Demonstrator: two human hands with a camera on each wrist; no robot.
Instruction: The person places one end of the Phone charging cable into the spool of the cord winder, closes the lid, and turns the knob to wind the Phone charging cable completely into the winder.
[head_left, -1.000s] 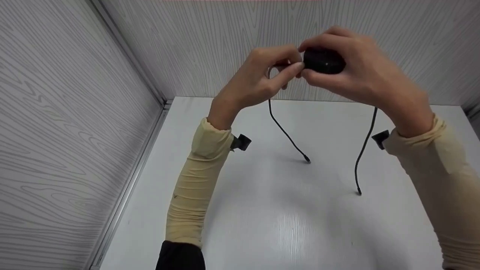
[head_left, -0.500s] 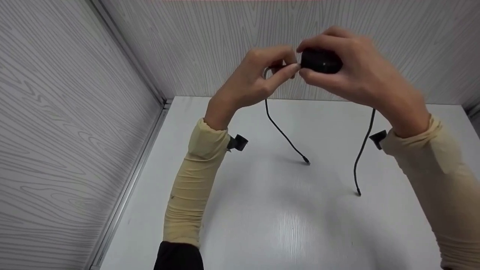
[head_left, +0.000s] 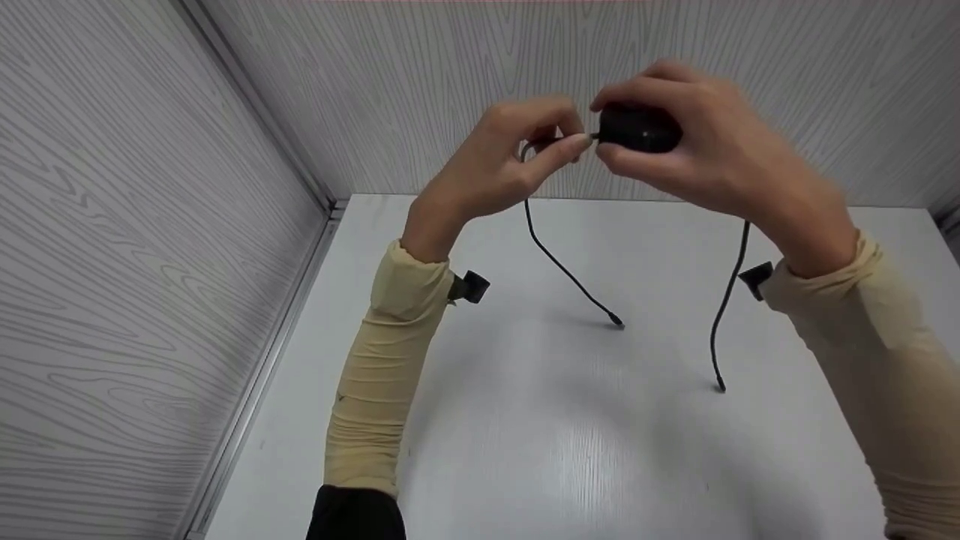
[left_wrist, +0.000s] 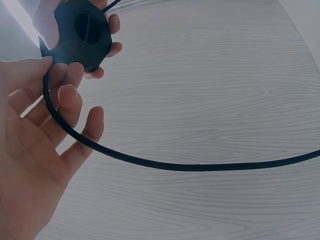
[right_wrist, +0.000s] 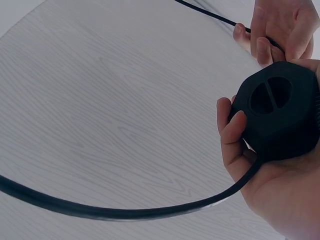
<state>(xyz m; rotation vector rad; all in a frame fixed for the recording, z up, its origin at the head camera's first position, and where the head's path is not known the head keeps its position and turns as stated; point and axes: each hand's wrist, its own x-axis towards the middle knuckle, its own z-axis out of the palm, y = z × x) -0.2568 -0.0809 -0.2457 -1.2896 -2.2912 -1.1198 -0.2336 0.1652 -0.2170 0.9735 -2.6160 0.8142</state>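
Note:
In the head view my right hand [head_left: 724,142] grips a black cable reel case [head_left: 640,129] above the far edge of the table. A black cable leaves each side of this case. My left hand [head_left: 495,161] pinches the left cable [head_left: 556,262] between thumb and forefinger, close to the case. Below that hand the cable hangs down, its plug end touching the tabletop. The right cable [head_left: 727,300] also droops to the table. From the right wrist, the case [right_wrist: 275,110] has a many-sided outline and a round recess crossed by a bar.
Under both hands lies a white table [head_left: 525,420]. A wood-grain panel [head_left: 420,90] rises behind it, another [head_left: 135,262] along the left. Small black camera mounts [head_left: 472,287] stick out from the cream sleeves [head_left: 382,375].
My left hand has shifted left, away from the case. A short stretch of cable now shows between its fingertips and the case. The right hand has moved slightly left.

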